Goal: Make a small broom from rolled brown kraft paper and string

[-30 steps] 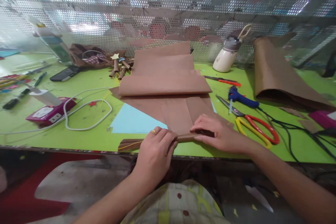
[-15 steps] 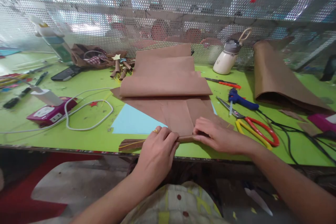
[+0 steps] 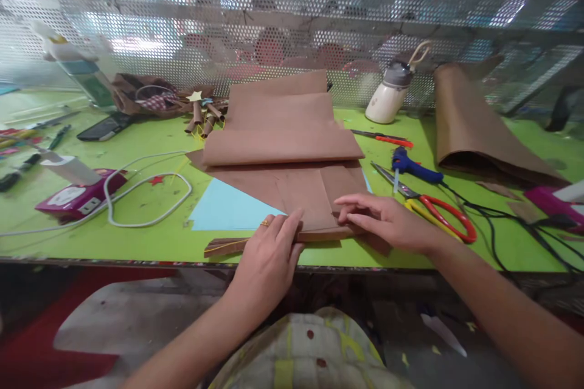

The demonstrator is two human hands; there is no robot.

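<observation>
A thin roll of brown paper (image 3: 322, 234) lies along the near edge of the green table (image 3: 150, 237), its left end frayed into strips with yellow strands. My left hand (image 3: 269, 258), with a ring, lies on the roll with fingers stretched forward. My right hand (image 3: 381, 222) presses on the roll's right end, fingers extended and flat. The roll is the near end of a brown paper sheet (image 3: 310, 191) that lies over a light blue sheet (image 3: 228, 209). A larger folded stack of brown paper (image 3: 280, 127) sits behind.
Red-and-yellow scissors (image 3: 433, 213), a blue glue gun (image 3: 415, 167) and black cables lie to the right. A white cable (image 3: 146, 194) and pink box (image 3: 75, 197) lie left. A white bottle (image 3: 387, 94), small paper tubes (image 3: 203, 118), a phone and a curled brown sheet (image 3: 474, 127) stand before the perforated metal screen.
Both hands have flattened: the fingers, curled over the roll a second ago, now stretch forward across it. The roll has moved slightly away from the table's edge.
</observation>
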